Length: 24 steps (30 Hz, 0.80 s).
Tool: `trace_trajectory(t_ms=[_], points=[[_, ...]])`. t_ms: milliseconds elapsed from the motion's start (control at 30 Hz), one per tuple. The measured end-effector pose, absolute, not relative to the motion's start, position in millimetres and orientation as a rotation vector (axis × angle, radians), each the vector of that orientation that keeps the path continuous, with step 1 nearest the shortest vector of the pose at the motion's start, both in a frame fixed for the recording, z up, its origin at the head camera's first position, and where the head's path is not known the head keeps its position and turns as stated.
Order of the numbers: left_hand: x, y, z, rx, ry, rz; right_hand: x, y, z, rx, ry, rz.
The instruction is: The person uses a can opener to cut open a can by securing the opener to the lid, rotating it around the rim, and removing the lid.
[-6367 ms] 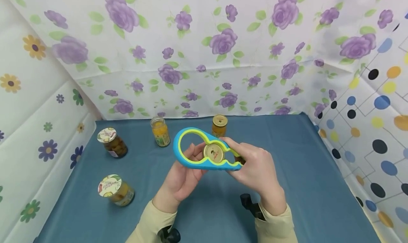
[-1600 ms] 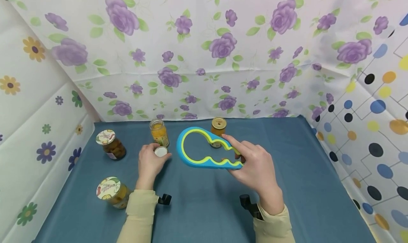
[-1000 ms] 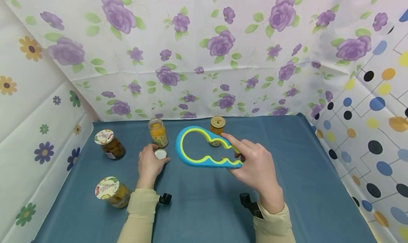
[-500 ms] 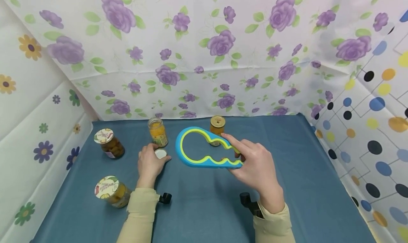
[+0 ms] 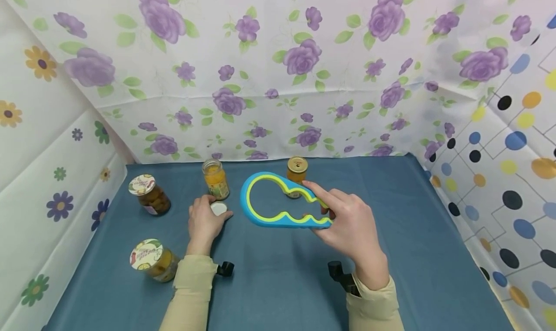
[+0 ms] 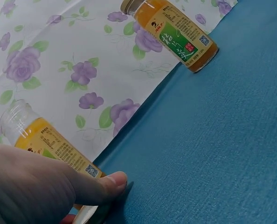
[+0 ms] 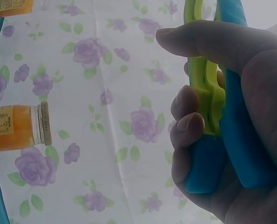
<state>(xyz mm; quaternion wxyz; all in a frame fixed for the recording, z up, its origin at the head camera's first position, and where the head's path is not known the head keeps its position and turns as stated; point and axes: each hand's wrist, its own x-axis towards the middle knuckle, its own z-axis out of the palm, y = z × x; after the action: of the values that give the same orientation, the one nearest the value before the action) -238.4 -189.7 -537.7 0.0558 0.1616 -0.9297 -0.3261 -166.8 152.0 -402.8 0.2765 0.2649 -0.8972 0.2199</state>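
My left hand [image 5: 203, 221] is down on the blue cloth, thumb and fingers around the edge of a jar lid [image 5: 219, 208]. The lid's white inside faces up. Just behind it stands an open glass jar [image 5: 216, 180] of orange contents; the left wrist view shows its bare threaded neck. My right hand [image 5: 351, 225] grips the handle end of a blue jar opener [image 5: 248, 196] with a yellow-green wavy inner edge, held above the table. Nothing sits inside the opener's loop. In the right wrist view, fingers wrap the two handles [image 7: 206, 163].
A gold-lidded jar [image 5: 297, 166] of orange contents stands at the back, partly behind the opener. On the left are a jar of brown contents [image 5: 155, 200] and a wider jar with a patterned lid [image 5: 165, 266]. Flowered cloth [image 5: 269, 70] hangs behind the table.
Earlier the lid sat gold side up inside the opener, with my left hand beneath. Since then that hand has brought it left, down beside the open jar. In the last second both hands stay still.
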Motion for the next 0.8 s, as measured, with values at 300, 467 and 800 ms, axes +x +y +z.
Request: trace_trajectory(t_ms=[300,467,800], points=[[-237.1,-190.7,-536.9,0.491,-2.819,-1.010,-166.5,152.5,-402.8,0.702,-2.410,0.585],[-236.7,-191.3,-536.7,0.481,-2.823,-1.012,-166.6,153.3,-401.6,0.699,-2.413,0.585],[-234.2,-193.9,-523.5,0.495,-2.867,-1.077,-167.2,155.0,-402.2,0.685,-2.416,0.583]])
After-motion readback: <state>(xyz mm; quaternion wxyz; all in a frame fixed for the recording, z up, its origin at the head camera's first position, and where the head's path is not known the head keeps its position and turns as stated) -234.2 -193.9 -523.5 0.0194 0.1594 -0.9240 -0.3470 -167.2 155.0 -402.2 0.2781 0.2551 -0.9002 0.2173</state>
